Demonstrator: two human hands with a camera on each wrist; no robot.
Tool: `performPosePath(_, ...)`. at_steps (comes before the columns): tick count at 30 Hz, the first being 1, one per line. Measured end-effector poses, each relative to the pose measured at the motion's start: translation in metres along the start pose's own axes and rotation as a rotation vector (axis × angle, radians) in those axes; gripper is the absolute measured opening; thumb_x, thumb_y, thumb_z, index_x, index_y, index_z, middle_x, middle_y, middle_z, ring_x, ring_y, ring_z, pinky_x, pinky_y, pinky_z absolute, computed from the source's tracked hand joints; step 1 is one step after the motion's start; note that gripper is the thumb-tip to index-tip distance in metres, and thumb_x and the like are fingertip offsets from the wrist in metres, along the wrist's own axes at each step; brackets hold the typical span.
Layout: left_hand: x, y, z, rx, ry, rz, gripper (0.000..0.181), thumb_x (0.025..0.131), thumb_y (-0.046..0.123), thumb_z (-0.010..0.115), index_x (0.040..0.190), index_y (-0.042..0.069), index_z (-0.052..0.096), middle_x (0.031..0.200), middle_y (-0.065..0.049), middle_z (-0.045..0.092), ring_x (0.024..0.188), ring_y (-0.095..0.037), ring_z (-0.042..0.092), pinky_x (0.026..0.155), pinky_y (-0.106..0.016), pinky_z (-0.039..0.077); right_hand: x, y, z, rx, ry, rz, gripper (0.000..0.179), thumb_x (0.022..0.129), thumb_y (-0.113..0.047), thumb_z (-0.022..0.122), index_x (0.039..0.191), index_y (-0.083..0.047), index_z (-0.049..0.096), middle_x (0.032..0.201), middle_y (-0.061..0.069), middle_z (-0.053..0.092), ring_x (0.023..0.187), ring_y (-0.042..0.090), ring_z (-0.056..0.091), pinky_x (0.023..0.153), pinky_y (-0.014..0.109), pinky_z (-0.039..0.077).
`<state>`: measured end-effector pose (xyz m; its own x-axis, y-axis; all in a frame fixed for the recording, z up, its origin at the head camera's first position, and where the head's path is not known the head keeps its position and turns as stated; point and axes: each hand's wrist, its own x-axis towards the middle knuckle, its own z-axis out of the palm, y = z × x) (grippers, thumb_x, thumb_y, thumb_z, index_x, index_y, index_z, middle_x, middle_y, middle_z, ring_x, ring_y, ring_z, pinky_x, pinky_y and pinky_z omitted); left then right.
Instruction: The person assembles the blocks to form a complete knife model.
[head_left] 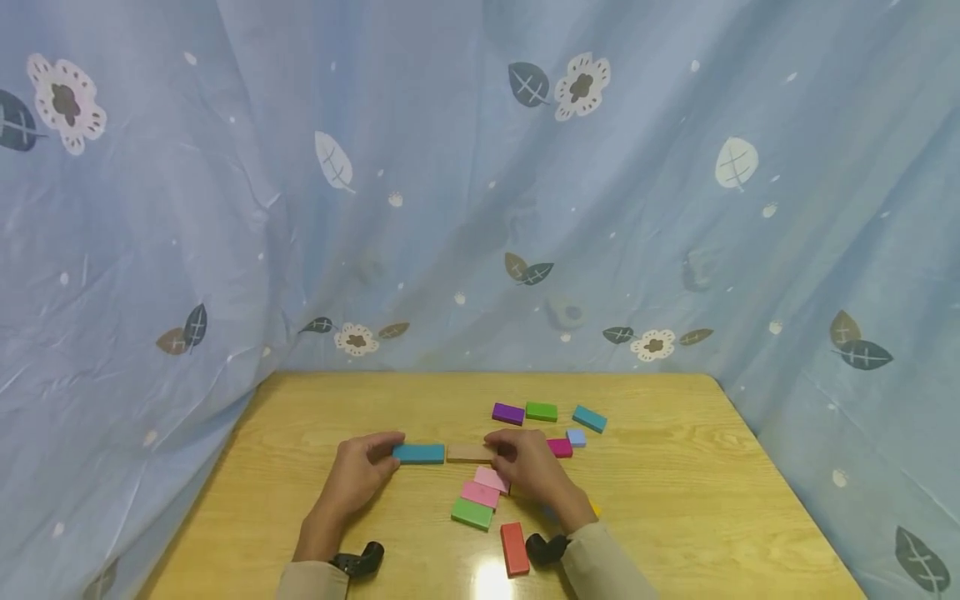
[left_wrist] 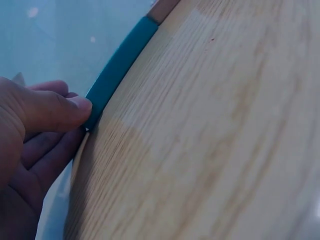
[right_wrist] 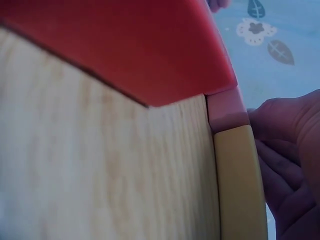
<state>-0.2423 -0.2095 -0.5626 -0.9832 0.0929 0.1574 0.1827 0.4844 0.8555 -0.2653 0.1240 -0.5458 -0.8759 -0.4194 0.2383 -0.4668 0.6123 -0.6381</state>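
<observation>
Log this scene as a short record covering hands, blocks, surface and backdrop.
Left hand: pinches left end of blue block
Right hand: pinches right end of tan block
Held blocks: in line, end to end
Farther, left to right: purple block, green block, second blue block
Nearer: two pink blocks, light green block, red block
Partly hidden: magenta block, yellow block
Surface: wooden table
Backdrop: patterned curtain

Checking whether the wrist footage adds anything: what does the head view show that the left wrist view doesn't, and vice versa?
Only the head view shows the right hand, red block and purple block.
Only the left wrist view shows a dark speck on the table.
Both show that table, the left hand pinching a blue block, the tan block beyond, and the curtain.
</observation>
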Motion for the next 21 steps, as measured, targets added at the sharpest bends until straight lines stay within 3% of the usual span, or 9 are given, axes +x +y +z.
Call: performPosePath(21,0.0039,-0.003,-0.0011,0.006,-0.018,0.007,0.044,0.097,-0.003,0.078,0.139,0.008,0.075,0.138,-0.011,0.077,0.131,-0.032,0.073,0.111,-0.05,0.06,0.0039,-0.0034,0.0011,0.029,-0.033,0.021,0.031,0.098,-0.005,0.08,0.129,-0.01,0.081,0.122,0.005,0.082,0.099,0.01,0.073,0.084,0.026,0.064)
